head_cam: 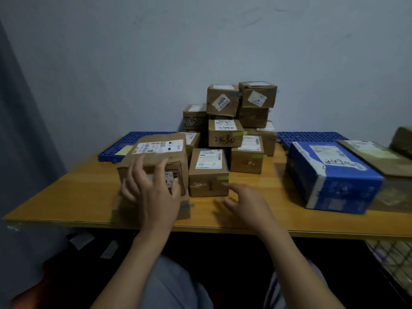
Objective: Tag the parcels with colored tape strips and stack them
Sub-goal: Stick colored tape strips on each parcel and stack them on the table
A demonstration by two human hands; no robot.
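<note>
A plain grey wall (156, 52) backs a wooden surface (66, 197), with a blue plastic grid (118, 148) along its far left edge and a second blue grid (312, 136) to the far right. A pale yellow strip (126, 150) lies on the left grid.

At the near left stands a large cardboard parcel (160, 152) with a long white label on top. It appears to rest on a lower carton (185, 208) that bears a bit of blue tape (motion blur makes the edges uncertain). The left hand (153, 190) lies against the large parcel's near face, its fingers (138, 168) spread and fairly straight and the thumb out toward a small label on that face.

Just beside it to the right sits a small parcel marked 4-2 (208, 172), with a green tape strip (223, 178) over its near right edge. The right hand (245, 201) hovers low over the surface with loosely extended fingers and holds nothing. Its index finger points at the small parcel's lower right corner, and I cannot tell whether it touches.

Behind these, a pile of brown parcels (240, 103) rises against the wall, one of them with 2490 written on it (225, 133). Well apart to the right lies a blue parcel (332, 177), tilted, with a flat brown parcel (374, 157) touching its far side. A wire basket (392, 259) shows below the surface's right end.
</note>
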